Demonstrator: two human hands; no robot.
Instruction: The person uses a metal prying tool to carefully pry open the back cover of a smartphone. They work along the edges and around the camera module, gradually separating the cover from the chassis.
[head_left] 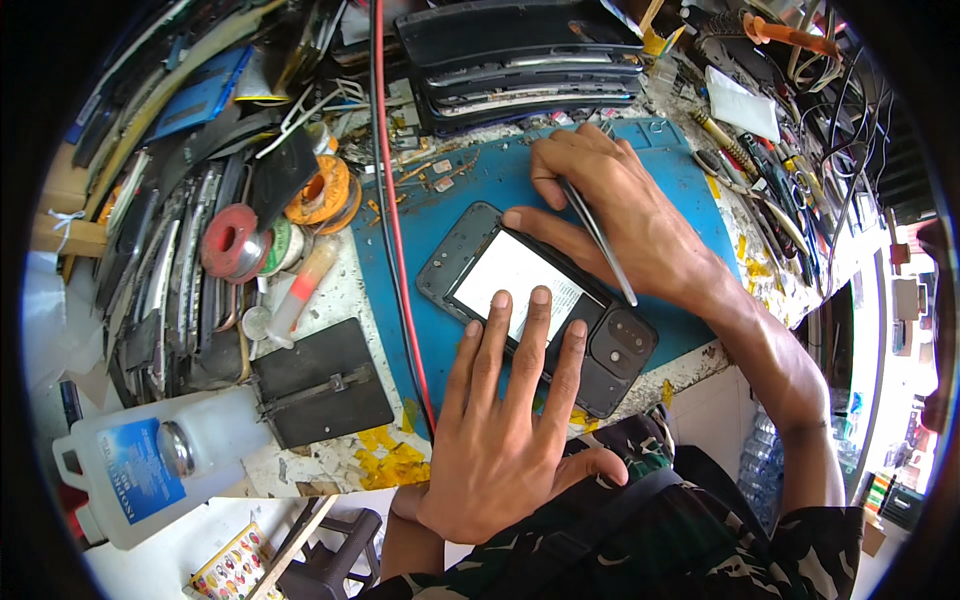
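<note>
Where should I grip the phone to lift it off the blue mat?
Probably by its long edges near the camera end of the phone, coming from the lower right. It lies flat and diagonal on the mat; the left hand presses fingertips on the white panel, and the right hand, holding tweezers, covers the upper edge.

Cluttered workbench (330, 290), pale chipped top. Blue work mat (480, 180) at centre, opened phone body (535, 300) lying on it. Solder spools (285, 215) left of mat. Black clamp plate (320, 385) near front edge, white plastic bottle (150, 465) at front left corner. Stack of dark phone frames (525, 60) along back edge. Red cable (395, 220) runs back to front across mat's left side. Hand tools (760, 160) crowd right edge.
</note>
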